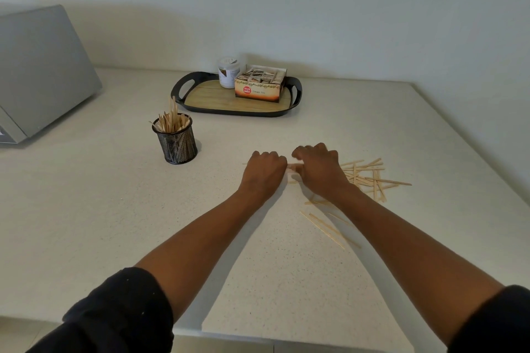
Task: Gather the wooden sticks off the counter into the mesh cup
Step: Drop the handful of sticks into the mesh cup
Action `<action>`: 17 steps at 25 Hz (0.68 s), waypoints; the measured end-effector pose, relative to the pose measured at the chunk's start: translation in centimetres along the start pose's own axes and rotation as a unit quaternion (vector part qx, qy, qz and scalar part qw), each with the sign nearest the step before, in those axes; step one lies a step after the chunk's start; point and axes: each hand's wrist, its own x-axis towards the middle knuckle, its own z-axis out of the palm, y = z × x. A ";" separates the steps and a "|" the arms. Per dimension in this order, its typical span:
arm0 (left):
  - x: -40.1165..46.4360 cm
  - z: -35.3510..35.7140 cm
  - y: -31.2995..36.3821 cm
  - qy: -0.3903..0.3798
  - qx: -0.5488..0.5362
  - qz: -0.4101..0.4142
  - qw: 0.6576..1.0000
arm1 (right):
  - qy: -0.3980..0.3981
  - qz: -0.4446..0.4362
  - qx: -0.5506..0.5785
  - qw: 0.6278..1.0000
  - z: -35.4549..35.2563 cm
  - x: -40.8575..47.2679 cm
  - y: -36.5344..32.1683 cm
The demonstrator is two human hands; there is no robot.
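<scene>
A black mesh cup [175, 144] stands on the counter left of centre, with several wooden sticks upright in it. Loose wooden sticks [368, 176] lie scattered on the counter at the right, and a few more sticks [327, 227] lie nearer me. My left hand [265, 172] and my right hand [318, 167] sit knuckles-up side by side on the counter, fingers curled around a small bundle of sticks [291, 166] that shows between them. A stick tip pokes out left of my left hand.
A black tray with a wooden base [200, 100] sits at the back, carrying a white jar [228, 73] and an open box of tea bags [259, 84]. A grey appliance [40, 71] stands at the far left. The counter's front edge runs below my forearms.
</scene>
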 end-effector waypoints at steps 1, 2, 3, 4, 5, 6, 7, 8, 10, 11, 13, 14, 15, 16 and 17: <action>-0.1 -0.2 -0.6 0.006 -0.004 -0.009 1.000 | 0.056 0.034 0.048 0.997 0.0 -0.2 -0.4; -0.1 -0.5 -1.1 0.010 -0.009 -0.019 1.000 | 0.129 0.074 0.107 0.983 0.0 -0.5 -0.8; -0.1 -0.9 -1.6 0.013 -0.014 -0.028 0.999 | 0.197 0.121 0.171 0.958 0.0 -0.6 -1.3; 0.0 -1.3 -2.2 0.017 -0.017 -0.035 0.999 | 0.240 0.173 0.231 0.927 -0.1 -0.7 -1.7; -0.1 -1.6 -2.6 0.024 -0.022 -0.043 0.999 | 0.256 0.226 0.283 0.896 -0.4 -0.8 -2.1; -0.2 -2.0 -3.1 0.033 -0.036 -0.054 0.997 | 0.247 0.275 0.328 0.869 -0.6 -0.7 -2.3; -0.2 -2.3 -3.6 0.041 -0.061 -0.069 0.995 | 0.222 0.314 0.365 0.848 -0.6 -0.5 -2.6; -0.2 -2.4 -4.0 0.047 -0.098 -0.088 0.990 | 0.185 0.337 0.393 0.835 -0.6 -0.4 -3.0; -0.2 -2.6 -4.7 0.052 -0.186 -0.123 0.973 | 0.080 0.333 0.441 0.830 -0.3 0.1 -4.1; -0.3 -2.6 -5.0 0.052 -0.225 -0.136 0.963 | 0.029 0.314 0.462 0.829 -0.2 0.5 -5.1; -0.6 -2.5 -5.4 0.046 -0.291 -0.148 0.944 | -0.002 0.271 0.481 0.834 -0.6 1.6 -6.9; -0.8 -2.4 -5.6 0.045 -0.319 -0.151 0.935 | 0.012 0.253 0.482 0.839 -1.0 2.2 -7.6; -1.2 -2.4 -5.9 0.043 -0.345 -0.156 0.925 | 0.028 0.236 0.481 0.844 -1.5 2.8 -8.3; -1.6 -2.5 -6.6 0.042 -0.366 -0.163 0.915 | 0.036 0.220 0.479 0.849 -1.8 3.5 -8.9; -1.9 -2.6 -7.3 0.041 -0.382 -0.169 0.908 | 0.034 0.205 0.473 0.856 -2.1 4.0 -9.6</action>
